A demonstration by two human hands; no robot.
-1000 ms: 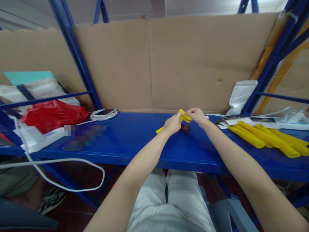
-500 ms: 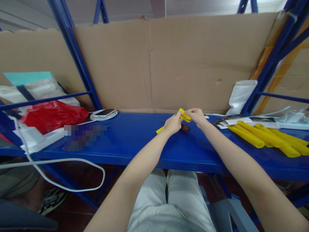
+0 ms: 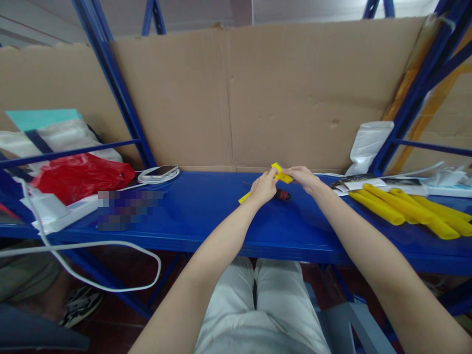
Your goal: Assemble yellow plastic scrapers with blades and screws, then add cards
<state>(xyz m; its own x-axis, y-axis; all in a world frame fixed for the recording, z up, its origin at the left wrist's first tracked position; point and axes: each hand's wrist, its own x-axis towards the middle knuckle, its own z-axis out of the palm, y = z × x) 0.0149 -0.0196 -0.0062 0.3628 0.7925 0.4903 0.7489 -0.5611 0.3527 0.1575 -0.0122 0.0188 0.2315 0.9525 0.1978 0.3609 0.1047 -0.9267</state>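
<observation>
Over the blue shelf top, my left hand (image 3: 263, 188) is closed around a yellow strip (image 3: 282, 176). One part of the strip sticks out past the fingers and carries small dark marks. Another bit of yellow shows beneath the left wrist. My right hand (image 3: 304, 178) pinches at the strip's right end, its fingertips partly hidden. A screwdriver (image 3: 283, 195) with a red and black handle lies on the shelf just under the hands, its thin shaft pointing left behind my left hand.
Several yellow tubes (image 3: 401, 206) lie at the right, beside printed papers (image 3: 354, 184) and a white pouch (image 3: 368, 147). Leftward are a phone (image 3: 162, 171) with coiled cable, a red bag (image 3: 84, 174) and a power strip (image 3: 73, 212). Cardboard (image 3: 287, 93) walls the back.
My right hand has shifted slightly right and turned, with its fingers straighter along the strip's end. The strip has tilted a little; my left hand stays nearly in place.
</observation>
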